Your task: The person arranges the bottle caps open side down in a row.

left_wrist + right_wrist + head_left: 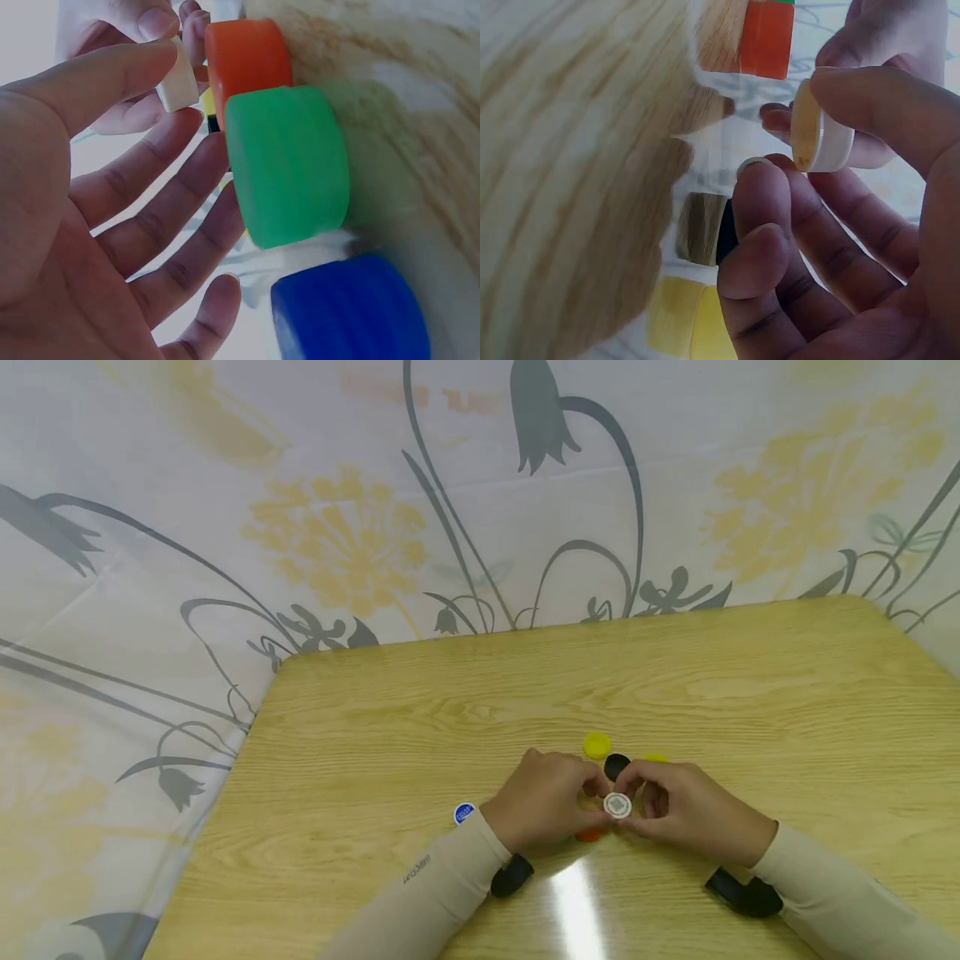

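Observation:
Both hands meet over the table around a small white bottle cap point(617, 806), its printed top facing up in the head view. My left hand point(543, 797) pinches one side of the cap, its thumb on the edge and the other fingers spread loosely in the left wrist view. From the other side my right hand point(693, 806) pinches it between thumb and finger; the right wrist view shows the cap's hollow underside point(806, 131). Just below lies an orange cap point(590, 835), partly covered. A green cap point(289, 166), beside the left fingers, is hidden in the head view.
A blue cap point(464, 812) lies by the left wrist. Beyond the hands are a black cap point(617, 766), a yellow cap point(597, 744) and another yellow cap point(656, 757). The wooden table point(420, 710) ends at a flower-patterned cloth point(465, 485).

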The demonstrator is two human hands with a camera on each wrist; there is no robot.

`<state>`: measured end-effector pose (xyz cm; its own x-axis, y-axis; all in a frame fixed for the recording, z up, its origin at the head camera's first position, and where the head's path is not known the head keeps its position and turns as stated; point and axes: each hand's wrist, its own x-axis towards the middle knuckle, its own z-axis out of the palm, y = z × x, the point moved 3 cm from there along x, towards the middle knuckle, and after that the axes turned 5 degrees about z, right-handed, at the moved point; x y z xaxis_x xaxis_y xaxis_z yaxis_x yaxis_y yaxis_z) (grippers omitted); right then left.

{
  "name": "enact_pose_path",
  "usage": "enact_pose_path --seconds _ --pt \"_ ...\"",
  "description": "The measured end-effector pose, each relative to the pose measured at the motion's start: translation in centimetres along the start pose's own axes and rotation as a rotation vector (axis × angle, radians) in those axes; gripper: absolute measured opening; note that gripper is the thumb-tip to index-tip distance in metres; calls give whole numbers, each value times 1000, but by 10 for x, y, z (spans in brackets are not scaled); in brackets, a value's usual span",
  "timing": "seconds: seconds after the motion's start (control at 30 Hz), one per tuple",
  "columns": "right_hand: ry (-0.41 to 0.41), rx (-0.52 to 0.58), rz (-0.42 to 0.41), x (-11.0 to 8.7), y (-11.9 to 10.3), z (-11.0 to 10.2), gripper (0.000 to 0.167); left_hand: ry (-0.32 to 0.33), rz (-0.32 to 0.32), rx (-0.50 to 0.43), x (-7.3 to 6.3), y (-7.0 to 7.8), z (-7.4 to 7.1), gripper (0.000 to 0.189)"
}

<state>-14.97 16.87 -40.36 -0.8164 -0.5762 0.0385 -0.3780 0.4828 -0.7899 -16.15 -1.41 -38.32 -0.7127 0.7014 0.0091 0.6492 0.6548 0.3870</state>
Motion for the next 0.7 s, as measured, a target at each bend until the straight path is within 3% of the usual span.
enact_pose_path --seconds 0.17,0.7 --pt "-29 -4 33 0 2 2 24 -12 6 17 -1 2 2 19" --pt "-68 -13 -9 0 4 5 20 -30 -10 53 -2 5 8 18"
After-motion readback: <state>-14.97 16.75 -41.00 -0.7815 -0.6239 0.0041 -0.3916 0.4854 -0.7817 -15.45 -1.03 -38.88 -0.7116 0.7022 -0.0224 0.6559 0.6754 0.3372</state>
